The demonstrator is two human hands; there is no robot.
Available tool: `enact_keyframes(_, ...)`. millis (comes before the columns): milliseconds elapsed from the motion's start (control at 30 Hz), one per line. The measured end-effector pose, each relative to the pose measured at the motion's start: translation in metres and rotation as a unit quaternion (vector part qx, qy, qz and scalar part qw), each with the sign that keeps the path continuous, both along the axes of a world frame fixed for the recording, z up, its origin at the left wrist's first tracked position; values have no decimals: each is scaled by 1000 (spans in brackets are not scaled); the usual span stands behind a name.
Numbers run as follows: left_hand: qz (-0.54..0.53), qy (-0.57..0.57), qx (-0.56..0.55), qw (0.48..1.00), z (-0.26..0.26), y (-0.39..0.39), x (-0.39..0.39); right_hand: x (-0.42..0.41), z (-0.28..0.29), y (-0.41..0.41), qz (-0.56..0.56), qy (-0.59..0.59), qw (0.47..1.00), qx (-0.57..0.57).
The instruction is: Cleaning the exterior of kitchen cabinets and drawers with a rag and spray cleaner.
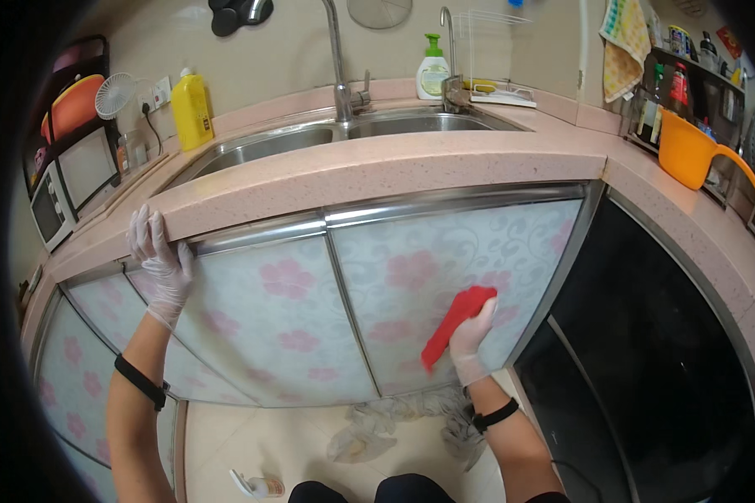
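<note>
A clear disposable glove covers my left hand [162,261], which rests with its fingers over the front edge of the pink stone countertop [377,170]. In my right hand [473,333], also gloved, is a folded red cloth [456,322]. The cloth is at the right-hand cabinet door [415,314], a pale panel with pink flowers and grey scrolls in a metal frame. Beside it on the left is a matching door [277,314]. Whether the cloth presses on the panel is hard to tell.
Above the doors sits a double steel sink [277,148] with a faucet [340,69], a yellow bottle [192,110] and a soap pump bottle [433,72]. On the floor lie grey crumpled cloths or bags [402,412] and a spray bottle [261,485]. An orange dipper [686,151] stands at right.
</note>
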State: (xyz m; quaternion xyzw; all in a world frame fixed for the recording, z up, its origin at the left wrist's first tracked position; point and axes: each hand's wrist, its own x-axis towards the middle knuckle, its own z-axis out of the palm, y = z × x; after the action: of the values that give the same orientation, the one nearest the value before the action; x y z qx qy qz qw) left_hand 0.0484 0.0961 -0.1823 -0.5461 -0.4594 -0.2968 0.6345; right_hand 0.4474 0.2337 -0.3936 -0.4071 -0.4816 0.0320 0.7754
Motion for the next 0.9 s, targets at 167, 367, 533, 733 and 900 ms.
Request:
enact_keyframes(167, 12, -4, 10, 1000, 2, -12, -6, 13, 85, 19, 63, 112, 991, 34)
enact_keyframes(367, 3, -9, 14, 1000, 1, -2, -3, -6, -38, 5, -24, -165, 986, 14)
enact_keyframes(533, 14, -21, 11, 1000, 1, -11, -5, -4, 67, 4, 4, -44, 999, 10)
enact_keyframes(733, -8, -11, 8, 1000, 4, 0, 4, -7, -23, -1, -22, -60, 998, -27)
enact_keyframes(900, 2, -20, 11, 1000, 4, -10, -4, -8, 65, 9, -25, -32, 999, 22)
